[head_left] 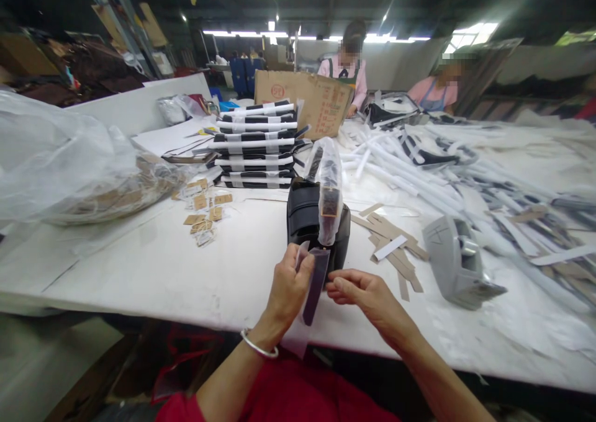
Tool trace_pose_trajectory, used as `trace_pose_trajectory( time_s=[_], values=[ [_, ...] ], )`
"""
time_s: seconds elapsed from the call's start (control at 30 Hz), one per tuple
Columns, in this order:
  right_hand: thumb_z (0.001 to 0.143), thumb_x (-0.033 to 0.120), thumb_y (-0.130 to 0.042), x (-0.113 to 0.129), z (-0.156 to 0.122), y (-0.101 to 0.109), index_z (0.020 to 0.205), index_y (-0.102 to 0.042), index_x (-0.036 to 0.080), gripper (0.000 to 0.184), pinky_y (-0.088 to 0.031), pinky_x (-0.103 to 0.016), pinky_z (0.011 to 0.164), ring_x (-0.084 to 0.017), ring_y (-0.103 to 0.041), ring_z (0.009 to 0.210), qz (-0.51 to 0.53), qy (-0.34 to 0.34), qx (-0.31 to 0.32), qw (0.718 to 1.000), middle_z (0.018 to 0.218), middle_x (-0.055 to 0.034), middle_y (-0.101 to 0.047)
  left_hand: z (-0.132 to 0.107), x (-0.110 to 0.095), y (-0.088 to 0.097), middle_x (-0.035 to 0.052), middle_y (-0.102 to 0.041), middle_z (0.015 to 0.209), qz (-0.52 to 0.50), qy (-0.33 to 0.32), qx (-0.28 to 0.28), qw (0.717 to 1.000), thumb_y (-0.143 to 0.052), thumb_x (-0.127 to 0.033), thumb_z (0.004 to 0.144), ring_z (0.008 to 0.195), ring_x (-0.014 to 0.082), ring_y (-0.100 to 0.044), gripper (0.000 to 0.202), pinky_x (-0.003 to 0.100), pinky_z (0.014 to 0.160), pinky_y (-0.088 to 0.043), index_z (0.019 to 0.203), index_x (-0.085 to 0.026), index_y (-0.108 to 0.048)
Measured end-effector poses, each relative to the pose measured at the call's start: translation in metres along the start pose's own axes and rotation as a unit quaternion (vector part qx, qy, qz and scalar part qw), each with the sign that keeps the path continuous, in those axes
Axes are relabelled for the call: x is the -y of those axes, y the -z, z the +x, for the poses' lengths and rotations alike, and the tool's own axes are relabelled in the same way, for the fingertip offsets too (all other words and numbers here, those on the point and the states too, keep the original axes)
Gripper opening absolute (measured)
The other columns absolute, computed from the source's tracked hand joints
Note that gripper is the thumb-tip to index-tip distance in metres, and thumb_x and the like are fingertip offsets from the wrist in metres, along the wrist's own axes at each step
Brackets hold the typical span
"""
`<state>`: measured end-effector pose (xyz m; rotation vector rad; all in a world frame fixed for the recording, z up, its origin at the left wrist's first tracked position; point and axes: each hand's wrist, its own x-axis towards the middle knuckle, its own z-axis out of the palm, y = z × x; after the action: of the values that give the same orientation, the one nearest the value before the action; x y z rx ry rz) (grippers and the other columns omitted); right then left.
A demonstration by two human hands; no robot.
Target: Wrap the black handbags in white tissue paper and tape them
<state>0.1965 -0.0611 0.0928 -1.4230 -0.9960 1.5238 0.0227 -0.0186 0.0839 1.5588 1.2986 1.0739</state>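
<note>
A black bag point(302, 214) stands on the white table in front of me. Its handle point(330, 208) rises upright, wrapped in translucent white film. A dark, flat strip point(316, 288) hangs down at the near side of the bag. My left hand point(292, 280) is closed at the top of this strip, pinching a piece of translucent film point(302, 248). Right of the strip, my right hand point(356, 288) has its fingers drawn together against the bag's lower edge. What those fingertips hold, if anything, is hidden.
Behind the bag stand stacked black bags point(256, 144) with white-wrapped handles and a cardboard box point(302, 93). Brown tags point(202, 208) lie left; cardboard strips point(395, 248) and a grey tape dispenser point(454, 260) lie right. Two people work across the table.
</note>
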Motion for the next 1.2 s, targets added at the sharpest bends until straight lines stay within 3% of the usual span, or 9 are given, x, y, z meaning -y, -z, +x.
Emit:
trace_pose_trajectory(
  time_s=[0.23,0.43,0.67,0.87,0.97,1.1,1.2],
  values=[
    [0.066,0.06,-0.078,0.013,0.02,-0.022,0.079,-0.072,0.012,0.05,-0.057,-0.031,0.061,-0.018,-0.068,0.06,0.036,0.028,-0.058,0.997,0.07,-0.0079,-0.073,-0.001,0.001,0.001,-0.0006,-0.061,0.076,0.083,0.008,0.0,0.997,-0.046,-0.04,0.094,0.068,0.0182,-0.057,0.018,0.028,0.065,-0.037,0.093,-0.023,-0.053],
    [0.073,0.055,-0.073,0.015,0.022,-0.034,0.067,-0.07,0.016,0.04,-0.056,-0.03,0.054,-0.019,-0.067,0.056,-0.058,0.074,-0.118,0.989,0.061,-0.0056,-0.07,-0.006,0.013,0.002,-0.0009,-0.055,0.077,-0.069,0.025,0.002,0.997,-0.039,-0.046,0.097,0.073,0.0154,-0.052,0.032,0.027,0.069,-0.041,0.086,-0.019,-0.053],
    [0.083,0.059,-0.062,0.017,0.025,-0.031,0.057,-0.066,0.02,0.047,-0.051,-0.028,0.051,-0.02,-0.066,0.053,-0.234,0.117,-0.162,0.951,0.055,-0.0053,-0.068,-0.013,0.007,-0.007,-0.0026,-0.056,0.076,-0.119,0.044,-0.015,0.992,-0.054,-0.045,0.091,0.072,0.0146,-0.052,0.027,0.026,0.068,-0.043,0.087,-0.019,-0.053],
    [0.078,0.06,-0.066,0.019,0.029,-0.032,0.056,-0.063,0.02,0.046,-0.053,-0.029,0.051,-0.021,-0.066,0.052,-0.197,0.094,-0.183,0.959,0.055,-0.0049,-0.068,-0.011,0.004,-0.008,-0.0052,-0.051,0.069,-0.127,0.054,-0.018,0.99,-0.063,-0.037,0.084,0.064,0.0123,-0.05,0.021,0.023,0.061,-0.041,0.079,-0.019,-0.054],
    [0.076,0.057,-0.068,0.023,0.028,-0.037,0.055,-0.062,0.021,0.043,-0.053,-0.029,0.05,-0.02,-0.066,0.051,-0.165,0.093,-0.188,0.964,0.052,-0.0035,-0.066,-0.009,0.005,-0.01,-0.0027,-0.059,0.073,-0.067,0.007,-0.04,0.997,-0.063,-0.035,0.086,0.067,0.0141,-0.057,0.017,0.024,0.064,-0.045,0.082,-0.019,-0.06],
    [0.075,0.057,-0.068,0.024,0.028,-0.04,0.054,-0.061,0.02,0.043,-0.049,-0.028,0.048,-0.018,-0.06,0.048,-0.144,0.117,-0.195,0.963,0.049,-0.0015,-0.062,-0.011,0.011,-0.014,0.0041,-0.069,0.09,0.027,-0.149,-0.058,0.987,-0.059,-0.024,0.09,0.084,0.0174,-0.065,0.01,0.028,0.079,-0.051,0.097,-0.02,-0.066],
    [0.073,0.061,-0.069,0.021,0.03,-0.036,0.056,-0.061,0.019,0.046,-0.048,-0.028,0.047,-0.017,-0.057,0.047,-0.087,0.1,-0.168,0.977,0.05,-0.0009,-0.06,-0.017,0.018,-0.015,0.0075,-0.068,0.095,0.11,-0.238,-0.052,0.964,-0.05,-0.01,0.088,0.087,0.0185,-0.065,0.03,0.029,0.081,-0.055,0.115,-0.018,-0.062]
  ],
)
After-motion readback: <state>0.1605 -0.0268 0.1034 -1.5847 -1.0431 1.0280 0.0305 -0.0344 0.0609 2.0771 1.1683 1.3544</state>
